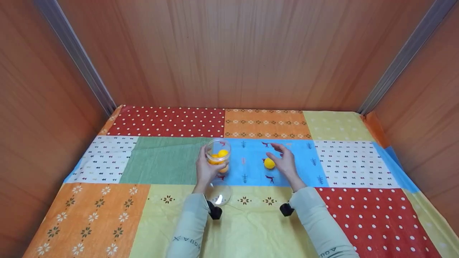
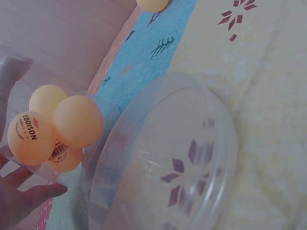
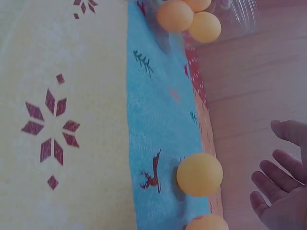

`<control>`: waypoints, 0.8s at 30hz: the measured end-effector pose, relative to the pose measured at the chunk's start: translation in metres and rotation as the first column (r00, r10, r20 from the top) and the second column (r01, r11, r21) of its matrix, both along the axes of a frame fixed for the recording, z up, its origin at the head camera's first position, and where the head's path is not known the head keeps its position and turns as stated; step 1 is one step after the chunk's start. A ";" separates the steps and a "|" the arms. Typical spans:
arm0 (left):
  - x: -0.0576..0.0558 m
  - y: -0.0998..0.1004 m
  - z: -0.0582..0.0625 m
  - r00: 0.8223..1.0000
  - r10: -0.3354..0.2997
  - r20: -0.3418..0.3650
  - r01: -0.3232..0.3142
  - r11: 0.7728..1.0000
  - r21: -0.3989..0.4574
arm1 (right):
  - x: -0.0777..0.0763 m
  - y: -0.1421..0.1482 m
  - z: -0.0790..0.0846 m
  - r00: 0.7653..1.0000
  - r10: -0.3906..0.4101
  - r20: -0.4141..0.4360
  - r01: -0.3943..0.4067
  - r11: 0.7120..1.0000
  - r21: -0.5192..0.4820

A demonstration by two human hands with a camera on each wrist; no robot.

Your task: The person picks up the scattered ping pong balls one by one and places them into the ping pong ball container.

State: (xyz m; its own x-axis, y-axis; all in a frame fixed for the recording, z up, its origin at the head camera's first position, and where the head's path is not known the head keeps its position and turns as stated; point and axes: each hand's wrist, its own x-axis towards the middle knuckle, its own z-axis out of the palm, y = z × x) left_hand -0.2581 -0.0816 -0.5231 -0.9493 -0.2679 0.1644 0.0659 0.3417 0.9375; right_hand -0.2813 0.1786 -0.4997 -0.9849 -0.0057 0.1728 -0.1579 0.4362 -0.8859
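My left hand [image 1: 208,168] grips a clear plastic jar [image 1: 218,143] that holds several yellow and orange table tennis balls [image 2: 78,121]. In the left wrist view, one of those balls shows printed lettering. A transparent round lid [image 1: 219,193] lies on the cloth close to my left wrist. Just right of the jar, my right hand [image 1: 285,163] hovers with spread, relaxed fingers beside a loose yellow table tennis ball [image 1: 269,163]. The right wrist view shows that ball apart from the fingers, and part of another ball [image 3: 207,223] at the bottom edge.
A patchwork tablecloth [image 1: 172,222] of printed squares covers the table. Wood-grain panels [image 1: 229,53] stand behind it and on both sides, with grey metal posts [image 1: 77,53] at the corners. Each wrist carries a small black camera [image 1: 286,209].
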 end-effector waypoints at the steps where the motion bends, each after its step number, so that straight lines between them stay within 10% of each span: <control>1: 0.000 0.000 0.000 1.000 0.003 0.005 -0.003 1.000 -0.004 | 0.000 0.004 -0.001 1.000 -0.011 0.009 0.011 1.000 0.008; 24: 0.000 0.000 0.000 1.000 -0.005 0.001 0.005 1.000 0.001 | 0.001 0.040 -0.027 0.983 -0.107 0.150 0.106 0.994 0.012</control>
